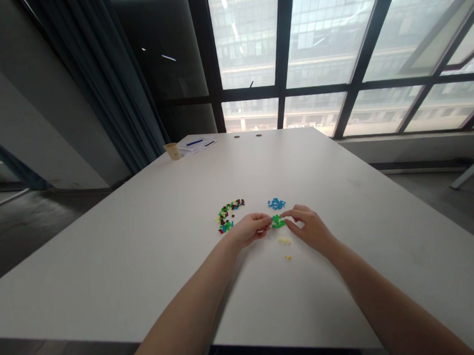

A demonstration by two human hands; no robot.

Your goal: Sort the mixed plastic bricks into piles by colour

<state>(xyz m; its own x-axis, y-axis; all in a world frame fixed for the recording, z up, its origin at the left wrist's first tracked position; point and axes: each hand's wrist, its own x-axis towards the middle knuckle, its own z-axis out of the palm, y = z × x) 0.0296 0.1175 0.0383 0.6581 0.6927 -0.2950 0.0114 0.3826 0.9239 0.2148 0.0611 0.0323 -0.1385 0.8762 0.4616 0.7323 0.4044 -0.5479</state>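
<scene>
My left hand (256, 227) is closed in a pinch at the left side of a small pile of green bricks (278, 223). What its fingertips hold, if anything, is too small to make out. From the right, my right hand (306, 226) reaches to the same green pile, thumb and index finger apart at its edge, with no piece visible between them. Just beyond the green pile lies a cluster of blue bricks (276, 203). Nearer to me are a few pale yellow bricks (284, 240) and some deeper yellow ones (288, 258).
A curved band of mixed small bricks (225, 212), dark red, green, blue and yellow, lies left of my hands. At the table's far left stand a paper cup (173, 151) and papers (203, 146) with a blue pen (194, 142). The white table (146, 267) ends before large windows.
</scene>
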